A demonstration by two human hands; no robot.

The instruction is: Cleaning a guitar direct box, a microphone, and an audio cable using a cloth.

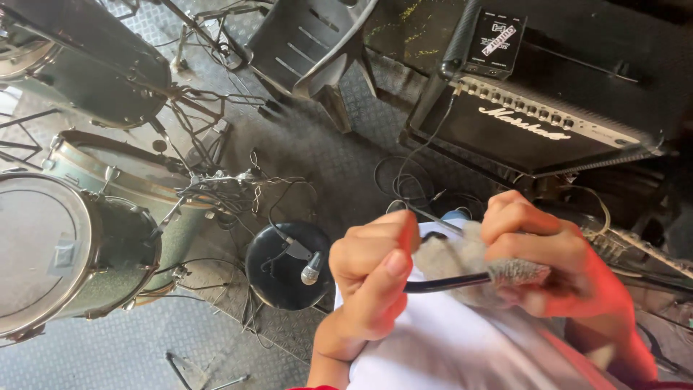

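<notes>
My left hand (372, 271) is closed around a thin black cable (447, 283) that curves out to the right. My right hand (545, 256) grips a grey cloth (462, 253) wrapped over the same cable, just right of the left hand. Both hands are held over my white shirt (447, 347). The cable's far end is hidden under the cloth and my right hand.
A green drum kit (79, 238) stands at the left with metal stands. A round black stool (278, 278) with a microphone (312, 269) lying on it sits below my left hand. A black guitar amplifier (548, 115) is at the upper right, a dark plastic chair (310, 43) behind. Loose cables lie on the floor.
</notes>
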